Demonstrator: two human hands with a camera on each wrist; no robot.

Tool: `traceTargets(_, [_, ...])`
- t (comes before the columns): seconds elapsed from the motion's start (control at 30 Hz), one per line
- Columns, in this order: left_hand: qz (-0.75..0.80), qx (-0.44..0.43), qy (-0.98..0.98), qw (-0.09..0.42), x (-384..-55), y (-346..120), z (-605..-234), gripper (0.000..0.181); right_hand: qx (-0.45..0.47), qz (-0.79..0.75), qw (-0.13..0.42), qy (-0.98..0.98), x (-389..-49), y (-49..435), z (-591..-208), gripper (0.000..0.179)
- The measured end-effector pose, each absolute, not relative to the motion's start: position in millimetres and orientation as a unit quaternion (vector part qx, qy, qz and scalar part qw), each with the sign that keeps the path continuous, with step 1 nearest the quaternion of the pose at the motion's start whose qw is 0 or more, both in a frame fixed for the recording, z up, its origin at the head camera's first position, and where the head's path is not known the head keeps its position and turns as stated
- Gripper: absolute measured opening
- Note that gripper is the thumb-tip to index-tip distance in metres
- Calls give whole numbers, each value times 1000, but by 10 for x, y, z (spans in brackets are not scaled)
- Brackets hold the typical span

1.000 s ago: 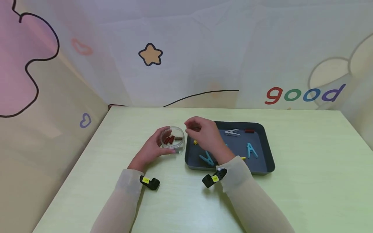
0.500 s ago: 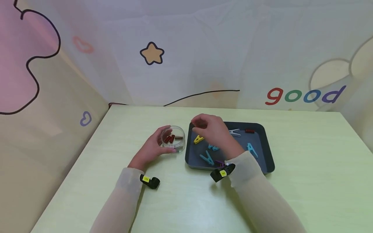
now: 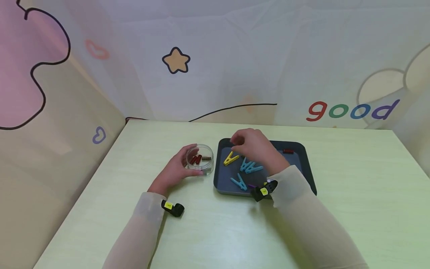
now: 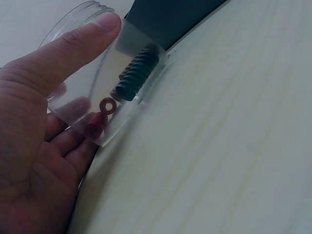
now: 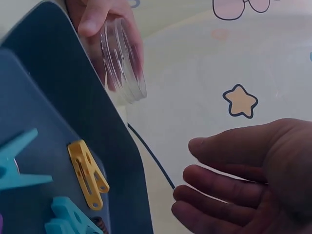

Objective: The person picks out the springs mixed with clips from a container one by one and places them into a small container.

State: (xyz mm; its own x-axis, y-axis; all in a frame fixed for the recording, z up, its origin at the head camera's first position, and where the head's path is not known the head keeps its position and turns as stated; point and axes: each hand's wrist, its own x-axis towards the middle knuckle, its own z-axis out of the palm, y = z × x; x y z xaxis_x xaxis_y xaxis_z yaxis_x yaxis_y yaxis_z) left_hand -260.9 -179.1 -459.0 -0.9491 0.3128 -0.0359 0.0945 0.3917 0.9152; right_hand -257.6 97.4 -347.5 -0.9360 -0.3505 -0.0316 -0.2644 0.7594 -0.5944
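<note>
My left hand point(image 3: 174, 170) grips a clear round plastic jar point(image 3: 209, 169) that stands on the table, thumb on the near side and fingers round the back. Inside lie red springs point(image 3: 199, 159) and a metallic spring point(image 3: 206, 158); the left wrist view also shows a dark green spring point(image 4: 139, 73). Over the far part of a dark grey tray point(image 3: 223, 183) hovers my right hand point(image 3: 255, 147), its fingers loosely bent and nothing between them in the right wrist view. Below it are a yellow clothespin point(image 3: 230, 158) and several blue clothespins point(image 3: 239, 182).
A red spring point(image 3: 288, 151) lies in the tray's far right corner. Something purple point(image 3: 252, 185) shows near the tray's front, partly hidden by the right wrist camera point(image 3: 263, 190). A printed cloth backdrop point(image 3: 215, 67) rises behind the table point(image 3: 201, 231).
My right hand has moved right, from beside the jar to over the tray, uncovering the yellow clothespin and blue clothespins. My left hand keeps holding the jar in place.
</note>
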Motion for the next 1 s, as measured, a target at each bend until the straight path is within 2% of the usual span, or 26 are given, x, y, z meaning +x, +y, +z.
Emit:
traceTargets(0.73, [541, 119, 826, 106, -2616, -1791, -4576, 96, -160, -192, 121, 961, -2788, 1054, -3460, 30])
traceTargets(1.0, [546, 121, 822, 109, -2609, -1797, -4574, 96, -193, -173, 129, 957, -2865, 1093, -3532, 29])
